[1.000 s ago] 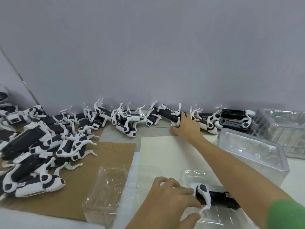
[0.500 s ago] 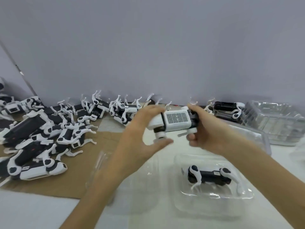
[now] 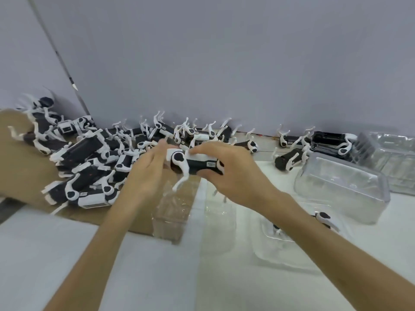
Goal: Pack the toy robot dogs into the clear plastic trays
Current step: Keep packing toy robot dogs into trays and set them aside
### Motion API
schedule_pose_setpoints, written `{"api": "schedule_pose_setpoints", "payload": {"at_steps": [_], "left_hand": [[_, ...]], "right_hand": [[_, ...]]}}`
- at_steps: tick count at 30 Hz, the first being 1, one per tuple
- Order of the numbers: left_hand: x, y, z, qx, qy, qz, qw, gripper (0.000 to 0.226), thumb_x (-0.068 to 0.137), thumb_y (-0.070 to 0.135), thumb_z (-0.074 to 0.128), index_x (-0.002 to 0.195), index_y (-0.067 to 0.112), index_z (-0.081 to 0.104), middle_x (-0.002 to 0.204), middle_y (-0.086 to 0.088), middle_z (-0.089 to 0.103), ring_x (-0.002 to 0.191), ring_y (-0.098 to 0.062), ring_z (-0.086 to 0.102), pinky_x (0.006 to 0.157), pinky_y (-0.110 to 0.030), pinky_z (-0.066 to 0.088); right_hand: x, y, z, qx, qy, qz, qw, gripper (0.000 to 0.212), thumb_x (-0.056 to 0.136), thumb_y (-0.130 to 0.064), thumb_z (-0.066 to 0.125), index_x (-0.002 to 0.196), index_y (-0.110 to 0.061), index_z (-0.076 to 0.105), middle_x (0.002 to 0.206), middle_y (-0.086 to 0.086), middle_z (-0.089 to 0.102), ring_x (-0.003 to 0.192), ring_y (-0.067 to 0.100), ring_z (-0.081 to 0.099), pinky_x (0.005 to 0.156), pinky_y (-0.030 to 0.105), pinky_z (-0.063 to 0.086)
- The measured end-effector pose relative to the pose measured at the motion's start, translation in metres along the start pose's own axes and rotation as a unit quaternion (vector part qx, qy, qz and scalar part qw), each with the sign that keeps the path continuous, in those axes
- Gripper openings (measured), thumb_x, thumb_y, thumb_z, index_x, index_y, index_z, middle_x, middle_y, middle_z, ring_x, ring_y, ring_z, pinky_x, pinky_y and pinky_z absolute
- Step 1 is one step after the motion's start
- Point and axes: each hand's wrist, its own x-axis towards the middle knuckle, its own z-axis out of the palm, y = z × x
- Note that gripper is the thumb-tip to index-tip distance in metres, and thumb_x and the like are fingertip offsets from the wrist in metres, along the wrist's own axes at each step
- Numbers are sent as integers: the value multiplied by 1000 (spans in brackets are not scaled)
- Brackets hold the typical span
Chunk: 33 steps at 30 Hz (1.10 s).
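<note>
One black-and-white plastic toy robot dog [image 3: 195, 163] is gripped above the table round its glossy body by the curled right hand [image 3: 233, 176], and its white end is touched by nearly straight fingers of the left hand [image 3: 146, 178]. A second dog [image 3: 323, 217] is seated in one clear moulded tray [image 3: 280, 261]. The tangled heap [image 3: 89, 158] at left cannot be counted.

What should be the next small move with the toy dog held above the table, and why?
Probably lower the toy dog into the empty clear tray that shows just below it. The right hand grips its body, the left hand is at its front end, its legs hang down, and the tray on the right already holds a dog.
</note>
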Motion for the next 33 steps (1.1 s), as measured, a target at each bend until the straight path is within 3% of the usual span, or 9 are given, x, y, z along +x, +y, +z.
{"api": "schedule_pose_setpoints", "payload": {"at_steps": [2,5,7,12,15,20,24,28,33], "left_hand": [[-4,-18,-7,-11,-33,-41,999,38,108,34,34,128,22,63,126,7,64,116,-10,58,98,-17,42],[-29,-36,-5,86,-120,17,989,34,103,20,47,135,13,57,142,1,47,129,-15,44,94,-2,32],[-39,-51,-3,137,-149,35,979,40,98,16,57,138,20,55,158,3,30,144,-16,32,110,-17,25],[-38,-68,0,117,-171,58,977,36,98,22,58,111,54,51,159,24,13,142,-2,28,113,-27,25],[-41,-76,-1,117,-161,79,977,29,97,31,54,116,53,52,158,28,12,144,2,23,109,-21,22],[-64,-67,26,46,-156,43,986,43,89,41,50,131,37,56,155,38,8,146,6,17,114,-48,37],[-93,-43,84,-11,-185,35,982,42,96,41,41,137,40,45,155,37,4,134,29,8,103,1,17],[-118,-20,147,-103,-205,-31,973,45,108,17,25,153,21,26,164,13,0,150,0,0,110,-10,9],[-150,-9,182,-209,-255,-60,942,41,104,35,25,143,49,28,158,31,4,137,24,1,94,10,13]], "right_hand": [[1,10,19,1,-51,53,997,36,82,-16,76,117,-24,70,107,-5,72,91,10,63,81,20,48],[-12,19,50,-26,-151,135,979,25,80,-13,75,103,-16,69,98,4,71,88,21,59,77,33,47],[-22,21,63,-68,-172,144,972,20,81,-10,71,99,-15,63,99,6,69,91,26,55,80,38,45],[-22,9,57,-121,-233,113,958,21,87,-4,59,107,-9,63,109,14,62,103,33,54,84,45,46],[-48,7,43,-138,-173,100,970,32,98,-22,51,128,-22,61,146,5,46,134,27,37,108,40,34],[-122,25,7,-235,-159,273,919,61,103,-55,19,158,-31,10,164,-9,16,152,9,-6,122,36,-3],[-158,19,-25,-225,-63,297,926,56,105,-40,30,157,-32,10,165,-11,2,151,7,-11,122,31,-8],[-165,-24,-22,-57,11,227,972,51,97,-40,38,148,-43,37,160,-27,16,143,-9,17,117,15,10],[-199,-12,-31,-186,-58,240,951,50,87,-65,14,136,-71,16,151,-37,-3,144,-12,-8,118,26,-13]]}}
